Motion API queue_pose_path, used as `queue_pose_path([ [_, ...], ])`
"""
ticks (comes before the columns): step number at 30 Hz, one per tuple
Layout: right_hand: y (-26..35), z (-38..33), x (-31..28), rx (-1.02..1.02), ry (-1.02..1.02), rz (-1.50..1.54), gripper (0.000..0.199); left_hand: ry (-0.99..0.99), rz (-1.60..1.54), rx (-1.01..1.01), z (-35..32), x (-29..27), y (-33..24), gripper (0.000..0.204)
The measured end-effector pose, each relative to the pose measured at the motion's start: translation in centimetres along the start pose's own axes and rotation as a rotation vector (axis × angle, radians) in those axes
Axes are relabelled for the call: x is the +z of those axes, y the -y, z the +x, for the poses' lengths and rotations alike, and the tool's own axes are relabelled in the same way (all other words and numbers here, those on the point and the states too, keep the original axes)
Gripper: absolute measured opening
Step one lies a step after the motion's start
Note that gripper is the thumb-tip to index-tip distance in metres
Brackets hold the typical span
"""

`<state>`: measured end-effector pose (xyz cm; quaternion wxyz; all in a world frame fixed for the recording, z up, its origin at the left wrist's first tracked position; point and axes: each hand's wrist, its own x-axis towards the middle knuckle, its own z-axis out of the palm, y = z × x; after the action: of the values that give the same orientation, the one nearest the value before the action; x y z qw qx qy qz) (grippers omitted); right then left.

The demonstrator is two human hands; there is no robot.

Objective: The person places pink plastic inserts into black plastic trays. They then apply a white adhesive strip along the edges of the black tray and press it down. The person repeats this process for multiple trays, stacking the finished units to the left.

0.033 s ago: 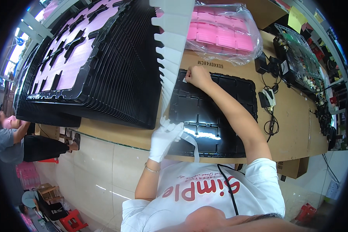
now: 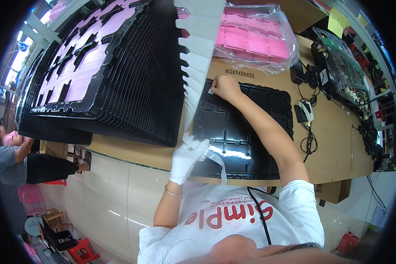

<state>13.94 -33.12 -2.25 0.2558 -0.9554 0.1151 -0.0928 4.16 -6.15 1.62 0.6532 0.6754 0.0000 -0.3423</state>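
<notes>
A black plastic tray (image 2: 207, 127) with raised dividers lies on the table in front of me. My left hand (image 2: 188, 157), in a white glove, is closed around a long white strip (image 2: 202, 44) with a notched left edge. It rises past the tray's left side and out at the top. A narrow white tail (image 2: 222, 166) hangs from that hand over the tray's near left part. Bare and closed, my right hand (image 2: 227, 89) rests at the tray's far left corner, a small white piece (image 2: 210, 91) showing at its fingertips. What the piece is, I cannot tell.
A tall stack of black trays (image 2: 141, 83) with pink sheets on top stands left. A clear bag of pink pieces (image 2: 257, 42) lies behind the tray. To the right are cables (image 2: 309, 143), adapters (image 2: 297, 72) and circuit boards (image 2: 345, 66). Another person (image 2: 13, 158) is far left.
The upper part of the white strip has shifted slightly to the right. Both hands and the tray stay in place.
</notes>
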Motion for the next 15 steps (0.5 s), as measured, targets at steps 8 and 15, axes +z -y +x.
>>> queue_pose_path([
  [8,0.12,0.3,0.29,0.041,0.004,-0.033,0.014,-0.018,-0.045,0.01,0.05,-0.02,0.18,0.016],
  [15,-0.07,0.22,-0.25,0.035,0.032,0.01,0.011,-0.015,-0.069,0.012,-0.03,-0.15,0.41,0.012],
])
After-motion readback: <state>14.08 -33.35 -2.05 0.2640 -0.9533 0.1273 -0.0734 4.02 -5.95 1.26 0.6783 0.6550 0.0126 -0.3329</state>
